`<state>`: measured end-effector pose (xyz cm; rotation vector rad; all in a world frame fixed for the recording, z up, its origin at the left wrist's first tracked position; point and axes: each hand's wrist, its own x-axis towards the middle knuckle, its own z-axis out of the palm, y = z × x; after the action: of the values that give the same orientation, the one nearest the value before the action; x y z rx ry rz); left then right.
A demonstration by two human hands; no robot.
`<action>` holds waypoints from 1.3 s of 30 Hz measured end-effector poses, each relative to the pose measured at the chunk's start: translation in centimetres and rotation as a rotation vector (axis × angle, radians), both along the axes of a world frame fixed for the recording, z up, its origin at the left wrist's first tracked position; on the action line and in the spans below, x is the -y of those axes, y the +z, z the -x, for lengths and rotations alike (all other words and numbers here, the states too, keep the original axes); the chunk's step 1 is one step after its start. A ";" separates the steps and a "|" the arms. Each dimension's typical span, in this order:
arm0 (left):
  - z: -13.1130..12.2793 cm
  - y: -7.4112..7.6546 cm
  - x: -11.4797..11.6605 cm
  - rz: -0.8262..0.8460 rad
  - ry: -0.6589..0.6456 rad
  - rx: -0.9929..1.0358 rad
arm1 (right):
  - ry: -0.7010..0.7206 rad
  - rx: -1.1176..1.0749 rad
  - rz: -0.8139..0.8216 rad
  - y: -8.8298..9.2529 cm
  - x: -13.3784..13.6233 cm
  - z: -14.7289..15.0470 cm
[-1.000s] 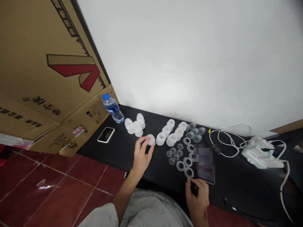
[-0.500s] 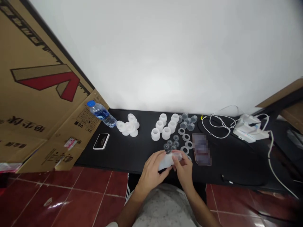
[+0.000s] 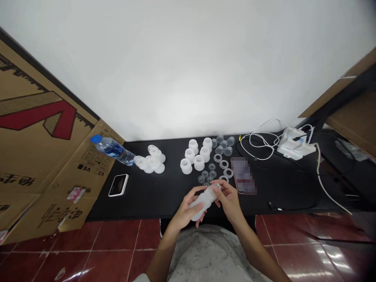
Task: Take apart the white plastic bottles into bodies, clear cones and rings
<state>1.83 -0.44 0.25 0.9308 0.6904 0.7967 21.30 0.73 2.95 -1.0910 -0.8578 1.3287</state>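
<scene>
A translucent white baby bottle (image 3: 206, 198) lies tilted between my two hands, just above the near edge of the desk. My left hand (image 3: 186, 210) is wrapped round its body, thumb on top. The fingers of my right hand (image 3: 228, 199) grip the clear cap (image 3: 216, 187) at the bottle's other end. Just beyond my hands lie several small clear nipples (image 3: 212, 174) and several flat translucent rings (image 3: 224, 164), some partly hidden. Several open white bottles (image 3: 199, 162) stand farther back, beside a group of clear dome caps (image 3: 227, 151).
On the black desk (image 3: 152, 192), capped white bottles (image 3: 152, 161) lie clustered to the left, near a water bottle (image 3: 113, 150) and a white device (image 3: 118, 185). A blurred-out phone-like item (image 3: 244, 176), cables and a power strip (image 3: 293, 145) are on the right. A cardboard box (image 3: 58, 164) borders the left.
The view has shifted somewhat. The bottle has turned steeper in my hands, its capped end pointing up and right. Both hands keep their hold on it.
</scene>
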 end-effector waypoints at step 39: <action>0.3 -2.8 0.5 -0.160 0.491 -0.006 | -0.264 0.929 -0.417 2.4 -2.8 -8.9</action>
<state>1.50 -0.90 -2.56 0.9179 0.8860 1.2983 30.19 3.49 5.40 -1.4184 -1.5122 0.3363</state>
